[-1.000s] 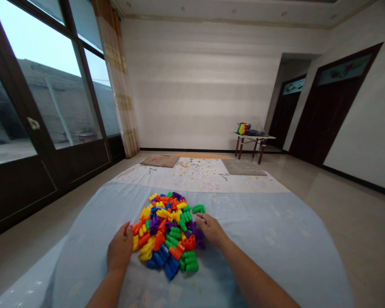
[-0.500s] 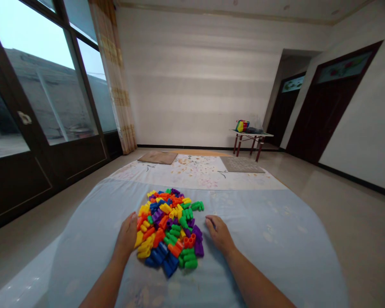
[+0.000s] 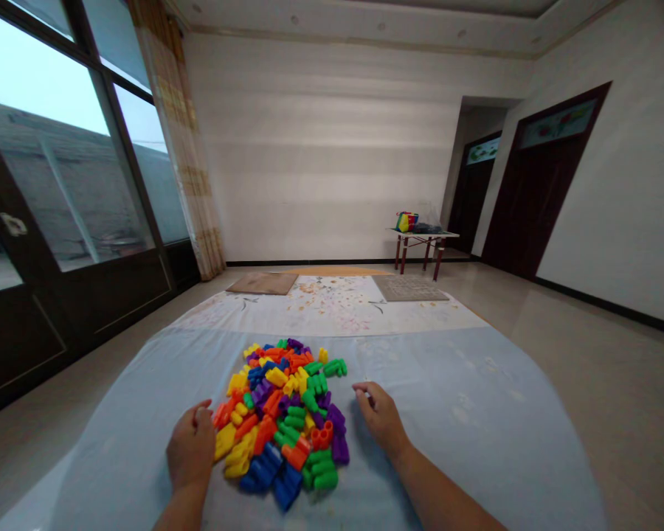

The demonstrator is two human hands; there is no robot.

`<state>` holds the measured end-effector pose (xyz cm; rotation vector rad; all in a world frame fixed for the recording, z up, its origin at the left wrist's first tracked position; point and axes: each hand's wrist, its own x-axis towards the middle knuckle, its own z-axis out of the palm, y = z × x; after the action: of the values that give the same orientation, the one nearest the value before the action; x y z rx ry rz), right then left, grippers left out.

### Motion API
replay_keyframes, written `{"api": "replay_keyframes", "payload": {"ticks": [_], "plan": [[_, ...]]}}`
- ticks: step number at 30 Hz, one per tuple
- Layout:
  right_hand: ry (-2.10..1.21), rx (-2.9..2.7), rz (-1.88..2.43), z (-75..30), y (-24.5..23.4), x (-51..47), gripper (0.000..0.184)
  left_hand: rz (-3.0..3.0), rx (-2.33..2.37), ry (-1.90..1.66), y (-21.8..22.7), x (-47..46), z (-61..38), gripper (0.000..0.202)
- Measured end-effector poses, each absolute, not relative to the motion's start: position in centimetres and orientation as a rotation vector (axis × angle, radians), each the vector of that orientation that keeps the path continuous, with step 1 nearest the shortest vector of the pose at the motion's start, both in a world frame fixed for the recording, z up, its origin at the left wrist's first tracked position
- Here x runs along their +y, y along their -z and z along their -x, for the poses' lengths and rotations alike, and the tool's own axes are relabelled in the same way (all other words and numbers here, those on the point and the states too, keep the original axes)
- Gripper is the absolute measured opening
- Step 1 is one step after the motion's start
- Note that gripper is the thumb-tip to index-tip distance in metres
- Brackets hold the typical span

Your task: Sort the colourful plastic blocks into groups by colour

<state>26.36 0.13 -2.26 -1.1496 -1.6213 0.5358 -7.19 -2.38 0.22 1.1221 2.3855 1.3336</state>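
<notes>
A heap of plastic building blocks [image 3: 285,409] in red, orange, yellow, green, blue and purple lies on a pale blue sheet [image 3: 465,428] spread on the floor. My left hand [image 3: 191,450] rests at the heap's left edge, fingers curled against the orange and yellow pieces. My right hand [image 3: 381,417] lies on the sheet just right of the heap, fingers bent and close together, next to the purple blocks. Whether either hand holds a block is hidden.
A floral sheet [image 3: 332,306] lies beyond the blue one, with two brown mats [image 3: 263,283] at its far corners. A small red-legged table [image 3: 420,243] with a colourful bag stands by the back wall. Dark glass doors [image 3: 60,243] run along the left; dark doors are at the right.
My left hand has slid back from the heap's side toward its near left edge. My right hand has stayed beside the heap. The camera has tipped slightly.
</notes>
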Motion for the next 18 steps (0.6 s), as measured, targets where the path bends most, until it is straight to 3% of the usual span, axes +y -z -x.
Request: {"api": "replay_keyframes", "payload": {"ticks": [6, 11, 18], "plan": [[-0.494, -1.775, 0.99, -22.8, -1.2, 0.7, 0.023, -0.992, 2.389, -1.413, 0.0, -2.8, 7.6, 0.046], [-0.446, -1.928, 0.908, -16.6, -4.1, 2.7, 0.025, -0.994, 2.351, -1.411, 0.0, -2.9, 7.5, 0.042], [-0.453, -2.119, 0.934, -11.9, -3.7, 4.8, 0.03, -0.996, 2.34, -1.414, -0.2, -3.1, 7.7, 0.041]]}}
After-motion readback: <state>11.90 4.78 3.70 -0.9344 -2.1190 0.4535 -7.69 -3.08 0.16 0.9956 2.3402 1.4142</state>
